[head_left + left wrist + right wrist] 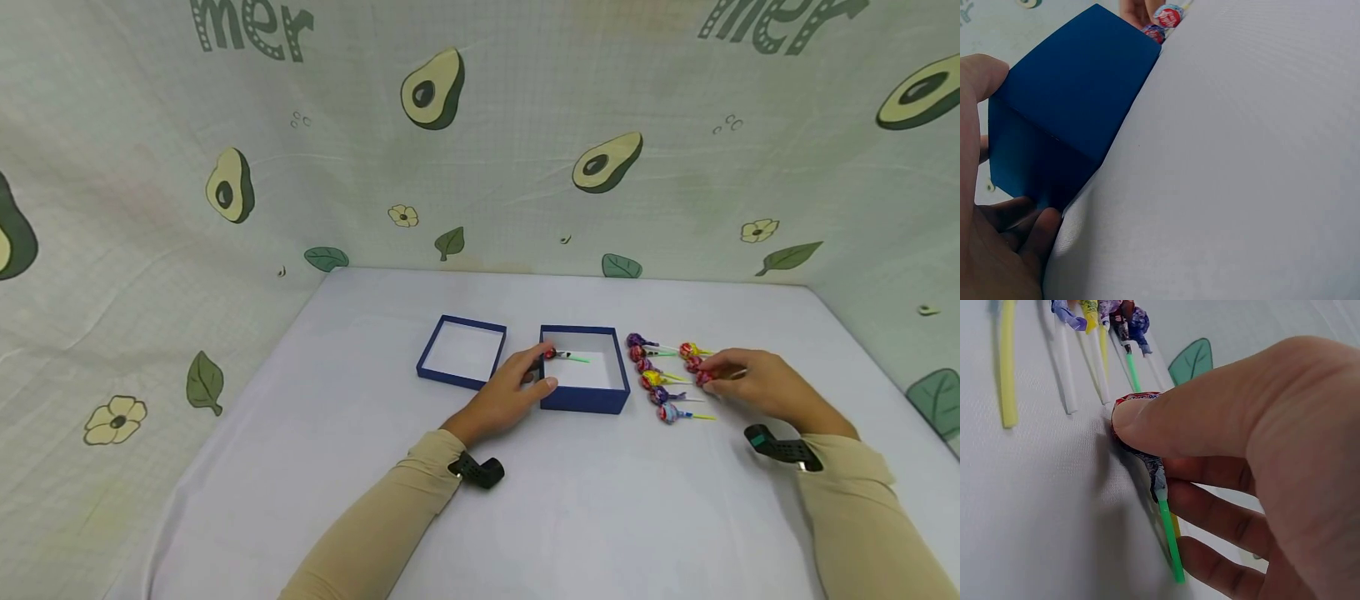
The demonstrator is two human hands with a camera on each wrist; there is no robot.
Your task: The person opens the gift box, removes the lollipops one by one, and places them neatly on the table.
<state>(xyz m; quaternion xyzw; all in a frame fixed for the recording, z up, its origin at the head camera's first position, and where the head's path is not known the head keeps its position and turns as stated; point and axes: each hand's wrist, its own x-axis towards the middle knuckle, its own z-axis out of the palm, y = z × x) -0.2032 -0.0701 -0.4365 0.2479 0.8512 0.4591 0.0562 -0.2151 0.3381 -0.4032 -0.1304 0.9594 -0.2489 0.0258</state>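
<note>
My left hand (510, 392) grips the left side of an open blue box (585, 400) with a white inside. In the left wrist view, its thumb lies at the rim and other fingers touch the wall of the blue box (1079, 81). A lollipop (551, 353) with a red wrapper and green stick lies inside, by the left wall. To the right of the box, my right hand (765, 385) pinches a red-wrapped lollipop (1156, 475) between thumb and fingers. Its green stick points down toward the wrist side. My thumb covers much of its head.
Several wrapped lollipops (652, 378) lie in a column just right of the box. A yellow-red lollipop (687, 350) and a red one (693, 364) lie near my right fingers. The blue-rimmed box lid (450, 377) rests left of the box on the white-covered table (300, 467).
</note>
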